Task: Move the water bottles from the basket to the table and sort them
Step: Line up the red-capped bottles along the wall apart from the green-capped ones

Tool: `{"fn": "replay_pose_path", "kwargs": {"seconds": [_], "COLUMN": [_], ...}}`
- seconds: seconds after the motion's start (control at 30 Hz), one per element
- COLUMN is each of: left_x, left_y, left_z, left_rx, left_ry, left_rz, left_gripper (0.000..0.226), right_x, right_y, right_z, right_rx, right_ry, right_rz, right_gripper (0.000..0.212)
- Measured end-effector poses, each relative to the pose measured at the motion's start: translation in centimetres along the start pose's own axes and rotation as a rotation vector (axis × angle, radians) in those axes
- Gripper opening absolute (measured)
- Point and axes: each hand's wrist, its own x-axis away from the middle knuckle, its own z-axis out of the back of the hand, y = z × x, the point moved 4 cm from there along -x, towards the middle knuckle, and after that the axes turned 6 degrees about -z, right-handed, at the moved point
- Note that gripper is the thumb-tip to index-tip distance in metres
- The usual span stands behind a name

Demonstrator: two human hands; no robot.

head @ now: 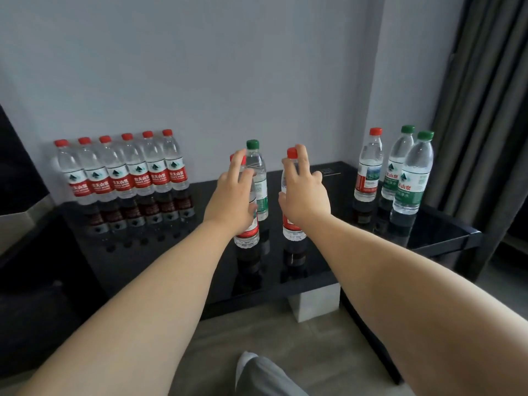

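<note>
Bare table (pixel 340 195) beside right bottles (pixel 397 167)

On the table (pixel 445 232), a six-bottle row (pixel 123 172) stands left, a right trio (pixel 394 172) opposite — a middle trio (pixel 260 184) between.

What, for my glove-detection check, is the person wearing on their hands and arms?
Nothing shows: the left hand and right hand carry no gloves, rings or watch, and the left forearm and right forearm are bare, no sleeve in view.
</note>
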Motion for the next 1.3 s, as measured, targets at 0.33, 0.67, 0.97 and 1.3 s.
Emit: {"fn": "replay_pose_path", "kwargs": {"seconds": [0.33, 0.67, 0.97, 1.3], "left_x": [2.0, 2.7, 3.5, 4.4], "left_y": [-4.5, -6.5, -7.4, -8.6], "left_z": [2.0, 3.4, 4.6, 6.4], "left_rx": [-0.065, -0.104, -0.158, -0.281], "left_ry": [-0.024, -0.047, -0.05, -0.082], "left_rz": [0.044, 0.047, 0.104, 0.12], "left_gripper": [0.071, 0.067, 0.068, 0.086], "right_x": [0.5, 0.8, 0.9, 0.7], "right_y": [-4.8, -7.5, -8.3, -8.2], "right_z": [-1.7, -2.5, -2.9, -2.4], "right_rx": [-0.054, -0.104, -0.15, -0.206], "right_ry": [-0.044, -0.074, -0.12, -0.225], "right_rz": [0.051, 0.12, 0.195, 0.23], "right_gripper": [0.072, 0.07, 0.075, 0.087]}}
